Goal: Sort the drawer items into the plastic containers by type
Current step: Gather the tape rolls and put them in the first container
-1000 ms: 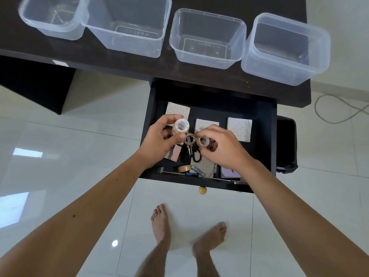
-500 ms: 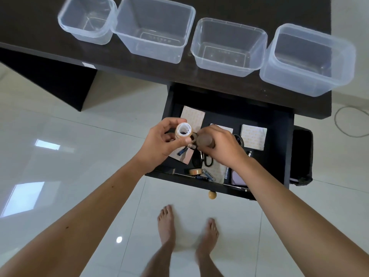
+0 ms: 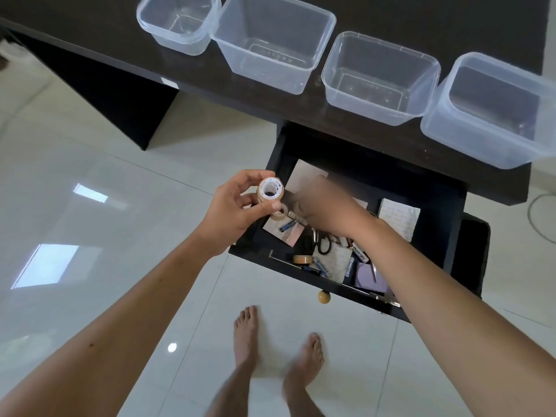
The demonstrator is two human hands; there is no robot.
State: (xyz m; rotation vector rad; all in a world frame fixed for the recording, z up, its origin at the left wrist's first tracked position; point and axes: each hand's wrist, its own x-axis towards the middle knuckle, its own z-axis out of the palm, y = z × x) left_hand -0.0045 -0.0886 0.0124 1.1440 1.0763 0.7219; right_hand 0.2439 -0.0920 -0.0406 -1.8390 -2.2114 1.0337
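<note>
Nearest the viewer, two bare feet stand on a glossy tiled floor, with a round wooden knob (image 3: 324, 297) marking the front of the open drawer (image 3: 433, 206). Just behind the front edge lie a flat tape roll (image 3: 302, 259), loose batteries (image 3: 321, 263), black-handled scissors (image 3: 322, 243) and a lilac pad (image 3: 369, 276), all on patterned paper sheets (image 3: 398, 216). Above the drawer's left edge, the left hand (image 3: 237, 213) pinches a stack of small tape rolls (image 3: 270, 195) between thumb and curled fingers, white core uppermost. The right hand (image 3: 328, 206) reaches across to the base of that stack with fingers bent; whether it grips a further roll cannot be told, since the fingertips are hidden. The rolls are judged light, rigid and smooth-sided, so a stack held only by its flanks may slide apart; a hold spanning top and bottom faces, or a finger through the cores, appears safer. Beyond, on the dark desk (image 3: 391, 13), four clear plastic containers stand in a row: a small square tub (image 3: 177, 22), a deep tub (image 3: 273, 40), a medium tub (image 3: 379, 76) and a large tub (image 3: 493, 106) at far right, none holding anything visible
</note>
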